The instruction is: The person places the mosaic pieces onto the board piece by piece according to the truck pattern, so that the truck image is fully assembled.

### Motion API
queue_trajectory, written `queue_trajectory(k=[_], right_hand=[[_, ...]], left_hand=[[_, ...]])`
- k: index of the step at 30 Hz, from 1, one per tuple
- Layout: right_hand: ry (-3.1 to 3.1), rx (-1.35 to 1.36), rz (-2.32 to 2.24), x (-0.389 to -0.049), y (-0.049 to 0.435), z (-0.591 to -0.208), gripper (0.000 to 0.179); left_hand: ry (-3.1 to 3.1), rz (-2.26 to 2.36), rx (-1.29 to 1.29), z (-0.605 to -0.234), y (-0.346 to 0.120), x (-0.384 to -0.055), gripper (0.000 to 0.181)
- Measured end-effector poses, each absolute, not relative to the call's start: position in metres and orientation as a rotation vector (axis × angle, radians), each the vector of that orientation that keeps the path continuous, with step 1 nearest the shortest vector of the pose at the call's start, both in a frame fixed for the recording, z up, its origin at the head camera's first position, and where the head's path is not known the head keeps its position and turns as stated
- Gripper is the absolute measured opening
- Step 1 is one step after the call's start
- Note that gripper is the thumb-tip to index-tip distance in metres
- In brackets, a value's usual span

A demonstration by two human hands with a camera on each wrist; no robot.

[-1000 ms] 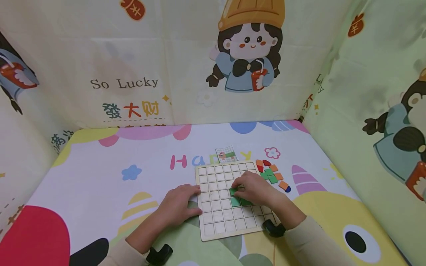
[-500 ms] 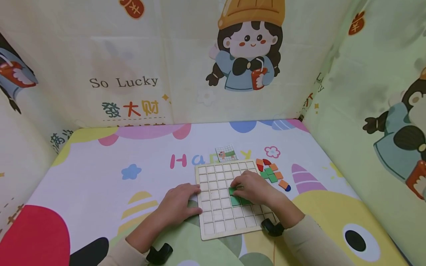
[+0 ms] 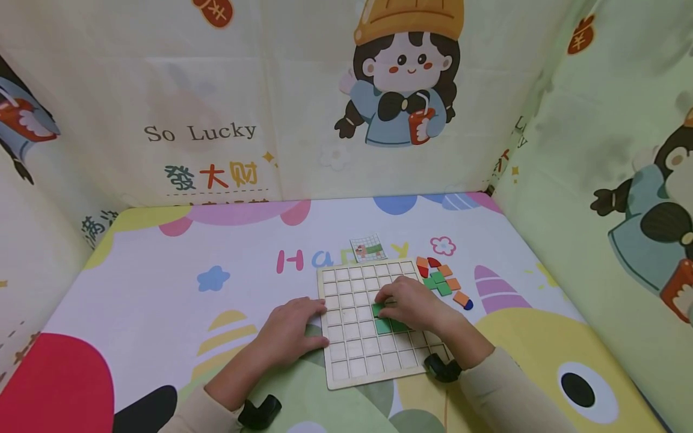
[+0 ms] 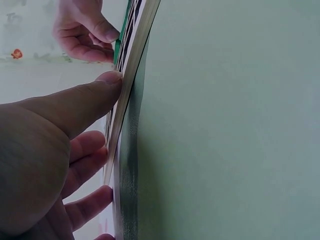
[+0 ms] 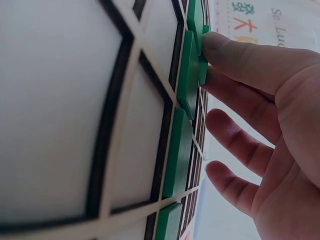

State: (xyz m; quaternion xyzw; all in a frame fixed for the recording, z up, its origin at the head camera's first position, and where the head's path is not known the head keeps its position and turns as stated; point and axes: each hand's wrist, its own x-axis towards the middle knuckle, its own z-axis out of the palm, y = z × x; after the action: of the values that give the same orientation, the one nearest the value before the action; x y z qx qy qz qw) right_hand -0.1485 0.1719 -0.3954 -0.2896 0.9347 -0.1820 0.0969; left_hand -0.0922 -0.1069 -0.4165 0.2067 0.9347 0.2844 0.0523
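A light wooden grid board (image 3: pixel 357 368) lies on the printed table cover. Beside its left edge is my left hand (image 3: pixel 292 329), its fingers loosely extended; the thumb (image 4: pixel 107 82) touches the board's rim. Over the middle of the grid, my right hand (image 3: pixel 414 305) pinches a small green tile (image 5: pixel 204 70) between thumb and index finger, low against the board. Its other fingers are loosely bent. More green tiles (image 3: pixel 383 326) sit in the grid cells just below that hand, which partly hides them.
Loose green, orange, red and blue pieces (image 3: pixel 444 290) lie by the board's upper right edge. A small picture card (image 3: pixel 368 248) with a grid lies behind the board. Black wrist mounts (image 3: pixel 443 368) sit at both wrists. Printed cloth walls enclose the table.
Both hands and the tiles keep their places. Only the head view has shifted very slightly.
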Motion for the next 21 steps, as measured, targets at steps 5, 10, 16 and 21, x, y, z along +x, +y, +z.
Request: queue_trajectory(k=[5,10,16,21], right_hand=[[2.76,-0.845,-0.556,-0.1491,0.1729,-0.3967,0.016],[2.753,-0.851,-0.567,-0.1492,0.1732,-0.3966,0.016],[2.752,-0.863,-0.573,-0.1493,0.1738,-0.3961,0.016],[2.741,-0.835,-0.592,-0.149,0.1755,-0.3948,0.019]], left_hand=[[2.841,0.861,0.629,-0.4173,-0.107,-0.0923,0.053],[2.842,0.857,0.633,-0.4184,-0.1071,-0.0929,0.053],[2.846,0.851,0.631,-0.4179,-0.1069,-0.0931,0.053],[2.846,0.851,0.639,-0.4168,-0.1068,-0.0931,0.053]])
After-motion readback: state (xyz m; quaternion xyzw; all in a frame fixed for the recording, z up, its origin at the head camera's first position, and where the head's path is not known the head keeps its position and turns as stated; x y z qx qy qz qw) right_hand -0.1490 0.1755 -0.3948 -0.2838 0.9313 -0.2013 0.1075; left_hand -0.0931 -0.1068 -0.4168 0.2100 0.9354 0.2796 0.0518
